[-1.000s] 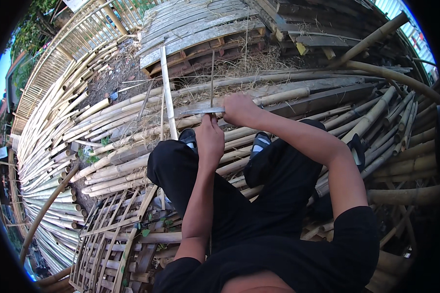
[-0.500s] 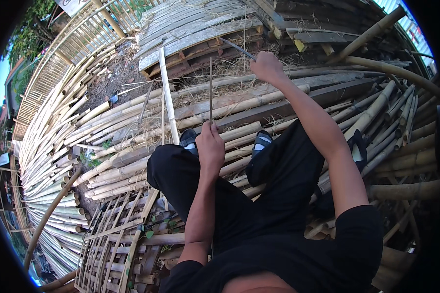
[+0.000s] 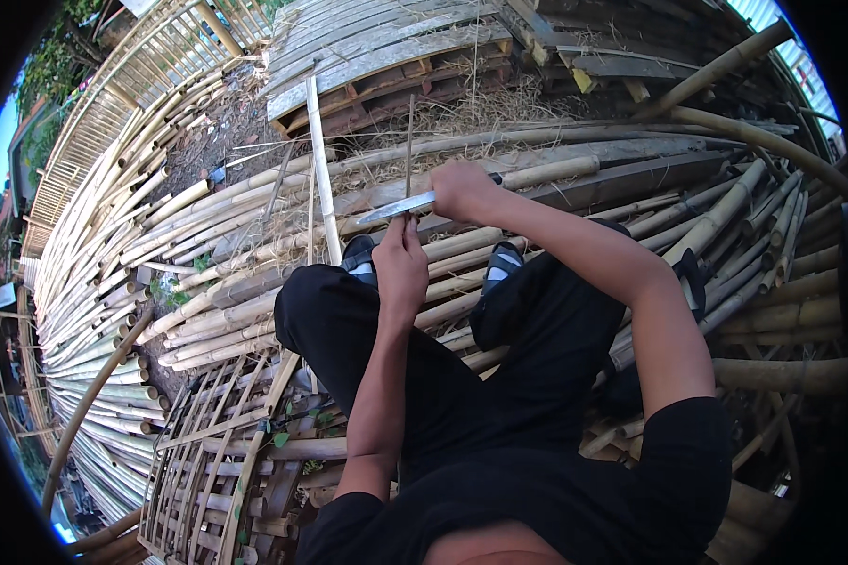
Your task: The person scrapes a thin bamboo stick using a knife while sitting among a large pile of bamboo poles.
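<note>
The knife (image 3: 398, 208) had a shiny, silver-grey blade that got thin toward its tip on the left, and it lay across a thin brown stick (image 3: 410, 141), just above the left hand (image 3: 400, 268). I could not tell if the edge was cutting into the wood. The stick was long, narrow and dark, and it stuck up past the blade toward the pallets (image 3: 386, 58). Its low end was hard to see, because the left hand hid it. That hand pinched the stick between its thumb and fingers. The right hand (image 3: 462, 191) was curled tight around the knife's handle, so most of the handle was hidden, with only a dark end poking out on the far side. The person's feet, in dark sandals (image 3: 359, 252), were partly hidden by black trousers (image 3: 325, 315). A pale flat strip (image 3: 321, 169) leaned near the left hand, against the pallets. Bamboo poles (image 3: 542, 173) lay under and around the feet, with dry straw (image 3: 481, 124) behind them. At the lower left was a lattice (image 3: 219, 439) of crossed slats, and the picture's dark round rim cut off things at the sides.
</note>
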`<state>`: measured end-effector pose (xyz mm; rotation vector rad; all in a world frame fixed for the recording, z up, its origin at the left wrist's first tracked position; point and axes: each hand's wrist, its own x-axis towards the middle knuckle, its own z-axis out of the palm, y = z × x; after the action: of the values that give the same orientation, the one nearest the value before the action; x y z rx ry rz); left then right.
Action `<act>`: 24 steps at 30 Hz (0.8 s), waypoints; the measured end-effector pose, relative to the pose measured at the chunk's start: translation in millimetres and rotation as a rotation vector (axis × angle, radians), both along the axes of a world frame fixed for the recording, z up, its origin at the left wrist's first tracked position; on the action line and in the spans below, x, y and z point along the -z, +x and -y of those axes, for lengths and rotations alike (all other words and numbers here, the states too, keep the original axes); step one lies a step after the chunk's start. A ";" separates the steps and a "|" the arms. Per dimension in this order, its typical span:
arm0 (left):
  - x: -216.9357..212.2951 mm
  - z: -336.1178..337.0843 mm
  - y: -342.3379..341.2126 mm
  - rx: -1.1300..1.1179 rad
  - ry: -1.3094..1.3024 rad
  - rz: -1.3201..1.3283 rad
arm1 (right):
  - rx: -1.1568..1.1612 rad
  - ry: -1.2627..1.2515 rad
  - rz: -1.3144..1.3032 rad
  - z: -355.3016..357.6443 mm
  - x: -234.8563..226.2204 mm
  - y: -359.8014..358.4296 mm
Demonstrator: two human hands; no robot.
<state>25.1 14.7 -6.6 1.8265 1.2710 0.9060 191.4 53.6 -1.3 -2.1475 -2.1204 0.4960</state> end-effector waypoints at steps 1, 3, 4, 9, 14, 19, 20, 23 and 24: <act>-0.8 -2.2 1.9 -0.006 0.014 -0.004 | -0.027 0.070 0.038 -5.3 1.8 2.9; -0.7 -9.9 1.2 -0.001 -0.085 -0.024 | 0.010 0.081 0.027 -16.0 1.9 12.8; 0.9 -12.9 1.2 0.004 -0.136 -0.035 | 0.030 0.085 0.021 -17.8 2.3 16.0; -3.7 -16.8 3.2 0.007 -0.107 -0.107 | 0.185 0.032 0.000 -25.4 -0.8 22.4; 4.2 3.5 -23.7 -0.007 -0.025 0.010 | 0.700 0.175 0.014 -39.4 -26.0 135.8; -2.8 -22.0 -20.6 -0.005 -0.202 0.149 | 0.633 0.259 -0.112 -14.7 -21.1 122.9; 0.3 -22.2 -20.4 0.000 -0.195 0.144 | 0.557 0.233 -0.099 -11.6 -25.4 112.2; 6.1 -21.5 -17.2 0.006 -0.184 0.145 | 0.381 0.167 -0.097 -8.7 -31.2 84.5; 2.8 -18.5 -13.4 -0.002 -0.189 0.158 | 0.351 0.150 -0.121 -10.1 -26.7 78.3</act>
<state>11.7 33.1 -9.4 1.5761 1.2161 0.8809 269.7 63.7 25.4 -2.2694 -1.6143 0.4055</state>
